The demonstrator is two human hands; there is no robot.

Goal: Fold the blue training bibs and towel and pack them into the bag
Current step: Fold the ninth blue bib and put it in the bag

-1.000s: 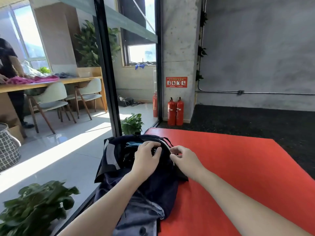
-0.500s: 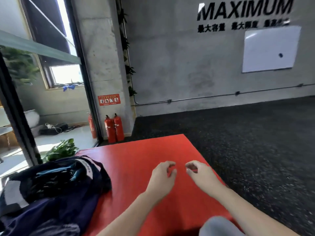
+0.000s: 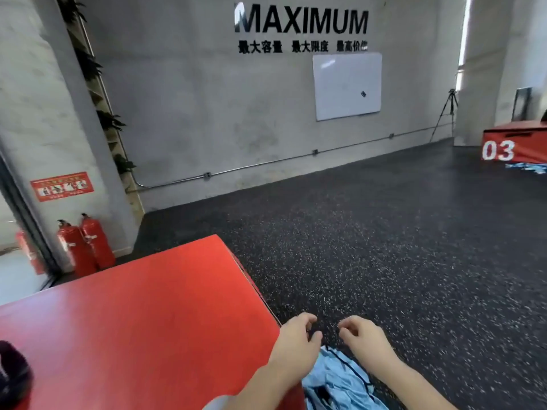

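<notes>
A light blue training bib (image 3: 337, 380) with dark trim lies crumpled on the dark floor at the bottom of the view, beside the red box (image 3: 142, 315). My left hand (image 3: 296, 341) and my right hand (image 3: 362, 335) hover side by side just above it, fingers loosely curled, holding nothing. Only a dark edge of the bag (image 3: 13, 371) shows at the far left on the red box. More light blue cloth (image 3: 528, 167) lies on the floor far right, by a red box marked 03 (image 3: 515, 143).
Two red fire extinguishers (image 3: 85, 247) stand against the concrete pillar at the left. A whiteboard (image 3: 346, 85) hangs on the grey wall, and a tripod (image 3: 447, 113) stands in the far right corner. Speckled black rubber floor (image 3: 384, 247) stretches ahead.
My view has swung right, away from the bag, which has slid to the left edge. Both hands left the bag and moved off the red box, over a blue bib on the floor.
</notes>
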